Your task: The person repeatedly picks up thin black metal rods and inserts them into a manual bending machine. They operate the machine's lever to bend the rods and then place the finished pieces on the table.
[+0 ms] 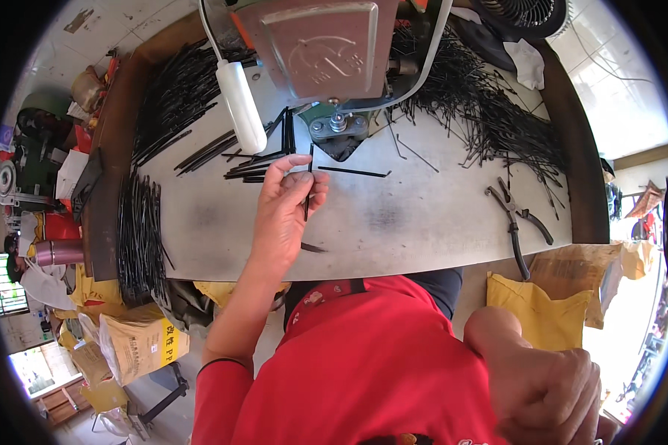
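My left hand [278, 204] pinches a thin black rod [307, 209] between thumb and fingers, just in front of the machine's die [338, 127]. The rod stands nearly upright in the picture, its top end close to the die. Right of it, a single black rod with a small bent end [352, 171] lies on the metal table [423, 230]. Several straight black rods [256, 169] lie left of the die. Down at the lower right, away from the table, my right hand [553, 397] is closed with fingers curled; whatever it holds, if anything, is hidden.
The machine's reddish housing [315, 52] overhangs the table, with a white lamp [243, 107] beside it. Bent rods pile up [490, 119] at the far right; straight bundles [139, 237] lie left. Dark-handled pliers [513, 222] rest near the right edge. Raised brown boards [583, 170] border the table.
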Tool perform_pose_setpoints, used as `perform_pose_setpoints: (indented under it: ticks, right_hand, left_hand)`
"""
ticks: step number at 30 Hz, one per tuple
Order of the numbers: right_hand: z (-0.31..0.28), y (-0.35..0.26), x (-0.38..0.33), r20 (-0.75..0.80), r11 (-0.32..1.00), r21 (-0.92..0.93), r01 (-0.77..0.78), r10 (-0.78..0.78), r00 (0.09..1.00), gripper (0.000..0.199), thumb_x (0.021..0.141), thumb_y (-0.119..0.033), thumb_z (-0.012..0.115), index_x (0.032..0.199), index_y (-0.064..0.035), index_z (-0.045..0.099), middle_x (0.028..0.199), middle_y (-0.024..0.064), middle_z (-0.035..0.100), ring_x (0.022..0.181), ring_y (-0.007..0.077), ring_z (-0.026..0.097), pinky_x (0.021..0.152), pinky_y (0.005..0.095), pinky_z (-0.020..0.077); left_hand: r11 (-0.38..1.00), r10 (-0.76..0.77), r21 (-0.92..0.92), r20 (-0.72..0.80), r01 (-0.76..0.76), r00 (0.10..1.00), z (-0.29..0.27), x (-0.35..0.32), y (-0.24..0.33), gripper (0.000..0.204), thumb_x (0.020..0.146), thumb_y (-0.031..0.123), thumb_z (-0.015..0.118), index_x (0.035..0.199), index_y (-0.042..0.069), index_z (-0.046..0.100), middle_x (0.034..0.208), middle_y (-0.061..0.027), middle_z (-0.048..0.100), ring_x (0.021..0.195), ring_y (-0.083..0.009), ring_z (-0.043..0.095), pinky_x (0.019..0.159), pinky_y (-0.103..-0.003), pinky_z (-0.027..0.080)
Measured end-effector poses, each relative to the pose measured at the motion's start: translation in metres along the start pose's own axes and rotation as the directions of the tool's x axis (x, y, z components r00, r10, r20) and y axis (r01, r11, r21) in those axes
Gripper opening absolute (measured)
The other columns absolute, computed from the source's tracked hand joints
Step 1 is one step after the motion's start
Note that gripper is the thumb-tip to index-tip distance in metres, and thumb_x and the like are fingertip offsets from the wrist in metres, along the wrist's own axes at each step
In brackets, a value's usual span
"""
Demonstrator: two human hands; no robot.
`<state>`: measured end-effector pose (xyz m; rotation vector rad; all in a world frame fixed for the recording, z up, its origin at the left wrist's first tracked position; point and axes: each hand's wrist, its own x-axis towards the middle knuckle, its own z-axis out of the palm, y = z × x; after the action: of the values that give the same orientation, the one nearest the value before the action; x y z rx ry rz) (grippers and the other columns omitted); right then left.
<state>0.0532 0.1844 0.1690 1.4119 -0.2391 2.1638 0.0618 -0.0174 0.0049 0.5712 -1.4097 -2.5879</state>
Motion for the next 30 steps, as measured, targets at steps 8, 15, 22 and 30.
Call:
perform_pose_setpoints:
  ticks: [8,15,22,30]
  right_hand:
    - [-0.004,-0.007,0.003,0.056,0.999,-0.008,0.053,-0.053,0.997,0.022,0.077,-0.001,0.048,0.057,-0.0100,0.048,0.041,-0.0026,0.043,0.033,0.0048,0.040,0.035,0.0222,0.0192]
    - [-0.039,-0.035,-0.038,-0.273,0.373,-0.600,-0.708,0.736,0.620,0.017,0.085,-0.004,0.053,0.102,-0.0058,0.056,0.062,0.0029,0.055,0.050,0.0102,0.053,0.046,0.0253,0.0390]
    - [-0.113,0.031,-0.124,-0.449,-0.299,-0.767,-0.567,0.882,0.143,0.021,0.089,-0.013,0.055,0.108,-0.0090,0.063,0.056,0.0047,0.056,0.046,0.0106,0.052,0.047,0.0249,0.0426]
    - [-0.120,0.089,-0.149,-0.348,-0.301,-0.937,-0.175,0.832,0.432,0.016,0.087,-0.024,0.056,0.099,-0.0142,0.060,0.060,0.0145,0.061,0.057,0.0349,0.061,0.052,0.0450,0.0475]
  left_hand:
    - [0.999,0.023,0.025,0.032,-0.024,0.999,0.008,-0.001,0.010,0.031,0.093,0.003,0.046,0.123,-0.001,0.051,0.113,-0.0137,0.060,0.102,-0.0168,0.058,0.088,-0.028,0.045]
    - [0.723,0.272,0.647,0.053,-0.240,0.961,-0.006,0.000,0.008,0.032,0.092,0.005,0.050,0.123,-0.001,0.052,0.112,-0.0122,0.061,0.097,-0.0169,0.059,0.087,-0.028,0.046]
    - [0.448,0.418,0.825,0.146,-0.343,0.896,-0.006,0.035,0.024,0.032,0.088,0.003,0.053,0.120,0.004,0.055,0.083,-0.0059,0.063,0.066,-0.0094,0.055,0.060,-0.024,0.048]
    - [0.931,0.154,0.331,0.025,-0.153,0.988,0.012,0.059,0.008,0.033,0.092,0.009,0.052,0.124,0.003,0.051,0.091,-0.0020,0.061,0.072,-0.0052,0.050,0.059,-0.017,0.038]
